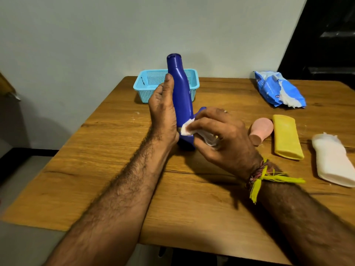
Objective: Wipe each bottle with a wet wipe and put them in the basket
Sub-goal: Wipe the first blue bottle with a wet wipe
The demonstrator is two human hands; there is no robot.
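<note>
The blue bottle [179, 89] stands upright near the middle of the table [107, 150], in front of the light-blue basket [151, 83] at the far edge. The left hand [163, 110] curls round its side, thumb up. The right hand [219, 135] pinches a folded wet wipe [187, 128] against the bottle's lower part.

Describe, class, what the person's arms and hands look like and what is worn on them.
Both forearms are bare, hairy, with no sleeves in view. The left hand and its wrist show nothing worn. The right hand has a small ring on one finger, and its wrist carries a band of braided threads, reddish and dark strands, with loose bright yellow tassels hanging off. No gloves or watch.
</note>
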